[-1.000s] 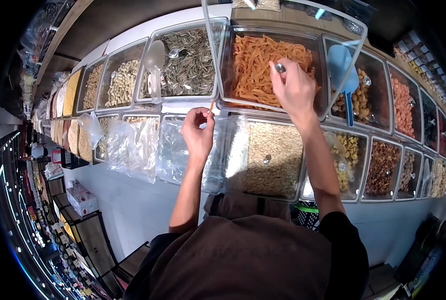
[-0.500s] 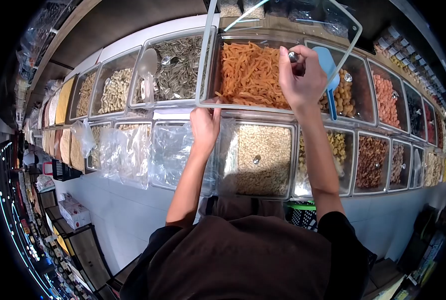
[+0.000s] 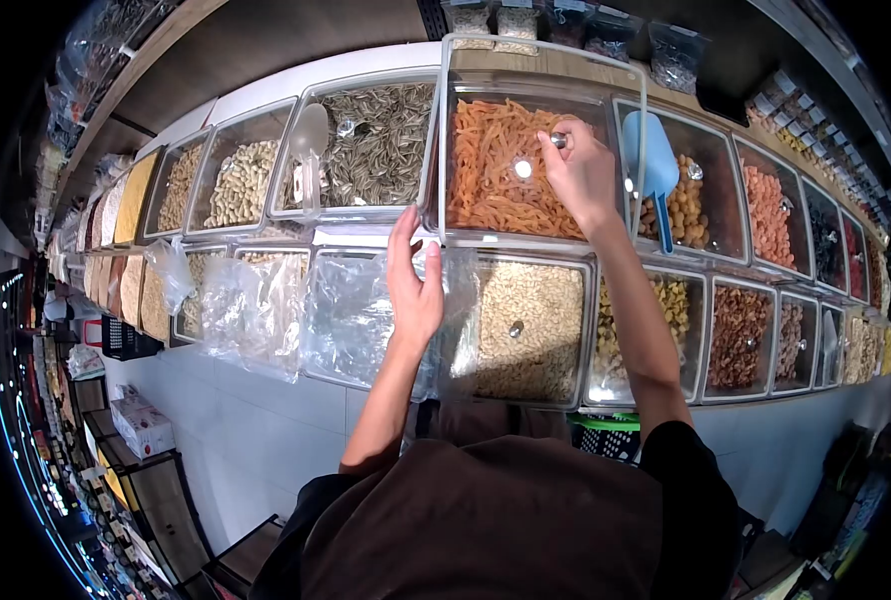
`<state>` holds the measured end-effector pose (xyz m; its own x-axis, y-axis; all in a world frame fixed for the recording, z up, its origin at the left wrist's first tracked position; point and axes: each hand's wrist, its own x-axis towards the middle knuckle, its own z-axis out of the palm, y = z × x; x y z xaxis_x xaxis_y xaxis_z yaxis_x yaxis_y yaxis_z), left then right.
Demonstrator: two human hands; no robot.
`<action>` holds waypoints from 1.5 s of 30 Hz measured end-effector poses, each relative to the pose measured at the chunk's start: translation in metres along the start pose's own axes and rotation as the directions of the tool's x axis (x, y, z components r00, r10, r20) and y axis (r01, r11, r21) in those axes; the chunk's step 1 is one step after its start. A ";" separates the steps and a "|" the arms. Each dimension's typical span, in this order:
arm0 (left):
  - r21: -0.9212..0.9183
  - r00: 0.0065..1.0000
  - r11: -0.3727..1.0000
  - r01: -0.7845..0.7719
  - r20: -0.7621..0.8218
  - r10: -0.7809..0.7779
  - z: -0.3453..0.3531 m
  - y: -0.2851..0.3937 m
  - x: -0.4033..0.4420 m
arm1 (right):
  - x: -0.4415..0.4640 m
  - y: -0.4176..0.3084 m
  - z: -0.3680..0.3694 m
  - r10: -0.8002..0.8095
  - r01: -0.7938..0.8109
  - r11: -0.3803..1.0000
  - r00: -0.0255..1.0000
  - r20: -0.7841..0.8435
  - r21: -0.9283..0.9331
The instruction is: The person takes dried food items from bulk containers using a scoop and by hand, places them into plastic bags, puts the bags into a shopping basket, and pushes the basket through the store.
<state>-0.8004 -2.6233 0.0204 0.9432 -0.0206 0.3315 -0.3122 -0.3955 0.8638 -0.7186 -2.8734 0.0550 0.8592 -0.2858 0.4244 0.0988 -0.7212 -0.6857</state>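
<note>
My right hand pinches the metal knob of a clear lid. The lid lies almost level over a bin of orange dried strips, its back edge reaching past the bin. At the lid's front left corner, my left hand holds nothing, with fingers stretched and apart. Whether its fingertips touch the rim I cannot tell. Left of the lid is a bin of striped seeds. Clear plastic bags lie on the front-row bins beside my left wrist.
A blue scoop rests on the lid to the right, a clear scoop on the left. Pale seeds fill a front bin between my arms. Packed bags stand behind. A black basket sits far left.
The lid has come down from a tilt to nearly level over the orange strips, with my right hand still on its knob. My left hand's fingers have straightened and spread.
</note>
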 end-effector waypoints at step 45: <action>0.616 0.966 0.782 -0.093 0.247 -0.080 -0.094 -0.120 -0.102 | -0.176 -0.063 0.063 -0.171 0.199 0.976 0.952 0.254 -0.090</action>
<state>-0.8703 -2.4879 -0.0813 0.9639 -0.2151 0.1569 -0.2618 -0.8732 0.4112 -0.8446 -2.7381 -0.0138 0.9287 0.0118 0.3706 0.2224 -0.8174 -0.5313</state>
